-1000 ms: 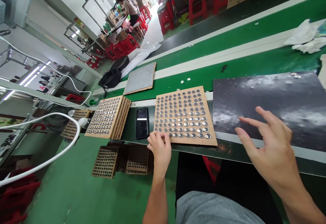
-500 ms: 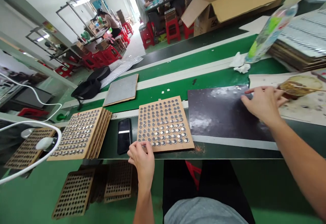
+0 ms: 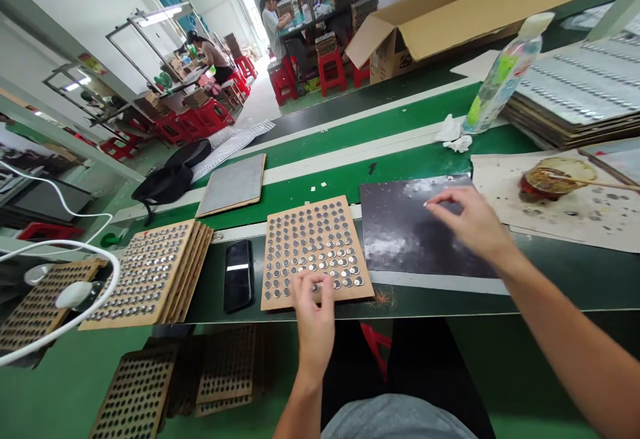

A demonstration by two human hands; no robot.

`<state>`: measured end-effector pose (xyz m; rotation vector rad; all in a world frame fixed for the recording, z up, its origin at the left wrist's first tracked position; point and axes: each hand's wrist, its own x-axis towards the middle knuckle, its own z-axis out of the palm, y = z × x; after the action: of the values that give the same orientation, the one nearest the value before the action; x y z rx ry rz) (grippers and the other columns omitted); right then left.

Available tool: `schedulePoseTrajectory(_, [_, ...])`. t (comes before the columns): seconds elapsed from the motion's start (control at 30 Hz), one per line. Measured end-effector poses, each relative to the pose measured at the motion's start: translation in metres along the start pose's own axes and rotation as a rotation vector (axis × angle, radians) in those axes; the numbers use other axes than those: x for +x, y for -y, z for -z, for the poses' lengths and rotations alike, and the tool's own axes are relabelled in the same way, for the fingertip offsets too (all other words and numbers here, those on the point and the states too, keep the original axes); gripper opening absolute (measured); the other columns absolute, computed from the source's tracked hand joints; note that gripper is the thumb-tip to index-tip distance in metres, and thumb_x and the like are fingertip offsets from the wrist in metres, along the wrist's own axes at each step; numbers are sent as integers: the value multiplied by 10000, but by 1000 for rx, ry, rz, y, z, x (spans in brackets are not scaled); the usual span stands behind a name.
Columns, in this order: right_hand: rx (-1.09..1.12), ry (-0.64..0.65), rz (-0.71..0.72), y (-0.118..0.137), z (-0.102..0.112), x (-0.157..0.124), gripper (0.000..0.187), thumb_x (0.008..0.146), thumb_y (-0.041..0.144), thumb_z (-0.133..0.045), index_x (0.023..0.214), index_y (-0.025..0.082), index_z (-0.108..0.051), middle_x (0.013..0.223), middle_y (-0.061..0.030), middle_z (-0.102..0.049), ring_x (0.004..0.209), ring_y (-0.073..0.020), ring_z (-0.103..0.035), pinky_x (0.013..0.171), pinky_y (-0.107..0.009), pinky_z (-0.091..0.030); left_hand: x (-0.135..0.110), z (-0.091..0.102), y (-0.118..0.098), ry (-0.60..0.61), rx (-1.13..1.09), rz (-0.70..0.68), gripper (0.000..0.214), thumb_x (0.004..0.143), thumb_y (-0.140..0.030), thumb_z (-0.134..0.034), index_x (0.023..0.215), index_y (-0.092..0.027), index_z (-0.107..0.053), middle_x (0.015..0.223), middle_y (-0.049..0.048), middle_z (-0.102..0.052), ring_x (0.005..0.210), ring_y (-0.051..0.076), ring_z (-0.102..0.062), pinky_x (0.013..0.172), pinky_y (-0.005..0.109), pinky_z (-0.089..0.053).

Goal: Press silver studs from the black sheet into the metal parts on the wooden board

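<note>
My right hand (image 3: 467, 222) is over a dark, shiny sheet (image 3: 400, 219). Its thumb and forefinger pinch a tiny whitish piece (image 3: 425, 204), too small to name. My left hand (image 3: 315, 309) is bent over the front edge of a brown board (image 3: 370, 292). Its fingers are curled together at the lowest row, and whatever is in them is hidden. Rows of round metal discs cover this board; many at the lower right carry a small shiny piece on top.
Left of the board lie a black phone (image 3: 238, 276) and stacked disc boards (image 3: 167, 286). A grey plate (image 3: 233, 186) lies behind. To the right are a dish of brown paste (image 3: 550, 180) with a stick, a bottle (image 3: 505, 79) and stacked sheets (image 3: 575, 86). People sit farther back.
My right hand has come left from near the paste dish, the small piece now showing at its fingertips. My left hand has moved right along the board's front edge. The view has shifted slightly.
</note>
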<state>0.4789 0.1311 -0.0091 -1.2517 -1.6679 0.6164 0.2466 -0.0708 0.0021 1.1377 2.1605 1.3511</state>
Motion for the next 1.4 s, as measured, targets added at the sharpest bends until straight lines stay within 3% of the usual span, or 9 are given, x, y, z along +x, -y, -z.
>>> schedulePoseTrajectory(0.07, [67, 103, 46, 32, -11, -39, 142, 847, 345, -740, 843, 203, -754, 932, -46, -716, 833, -167, -657, 707, -273, -524, -1, -14, -17, 101, -176, 0, 293, 946, -446, -575, 789, -205, -634, 938, 53, -565, 996, 221, -562, 963, 369, -429])
schedulePoseTrajectory(0.17, [282, 137, 62, 77, -23, -90, 160, 932, 351, -661, 902, 205, -718, 945, -52, -708, 825, -163, -668, 711, -275, -557, -4, -26, -36, 185, -334, 21, 302, 929, -463, -616, 789, -196, -639, 954, 51, -557, 1000, 205, -554, 970, 345, -418])
schedulePoseTrajectory(0.3, [387, 118, 31, 106, -29, -121, 92, 939, 298, -669, 898, 223, -705, 892, -31, -715, 847, -164, -698, 756, -270, -584, -10, -24, -46, 243, -427, 27, 322, 926, -504, -624, 817, -201, -649, 966, 48, -523, 1038, 210, -532, 1003, 354, -394])
schedulePoseTrajectory(0.47, [396, 55, 63, 113, -34, -128, 32, 931, 211, -662, 912, 225, -683, 887, -35, -725, 824, -169, -714, 727, -278, -603, -17, -19, -47, 242, -431, 11, 339, 933, -528, -610, 828, -207, -638, 969, 45, -494, 1024, 213, -515, 985, 363, -397])
schedulePoseTrajectory(0.63, [413, -7, 121, 117, -38, -137, 123, 901, 113, -657, 939, 227, -681, 906, -41, -726, 822, -171, -716, 722, -284, -614, -20, -20, -48, 230, -401, -58, 317, 989, -488, -531, 843, -212, -584, 966, 47, -493, 996, 205, -510, 953, 356, -405])
schedulePoseTrajectory(0.83, [570, 99, -10, 120, -37, -140, 186, 912, 209, -668, 1097, 222, -651, 1042, -74, -680, 822, -159, -705, 722, -264, -637, -23, -19, -48, 181, -330, -100, 335, 1016, -481, -469, 833, -212, -550, 951, 57, -507, 979, 211, -516, 909, 350, -419])
schedulePoseTrajectory(1.0, [533, 25, 1, 123, -37, -140, 41, 927, 188, -657, 938, 225, -671, 940, -43, -666, 853, -146, -687, 746, -237, -622, -26, -21, -48, 141, -273, -128, 319, 1025, -454, -458, 829, -216, -540, 926, 50, -502, 961, 216, -502, 906, 369, -407])
schedulePoseTrajectory(1.4, [684, 9, -214, 133, -32, -134, 168, 952, 353, -668, 875, 204, -663, 864, -32, -737, 658, -107, -688, 605, -182, -614, -27, -23, -43, 189, -312, -136, 309, 1035, -443, -446, 842, -215, -527, 923, 43, -487, 950, 205, -498, 881, 352, -401])
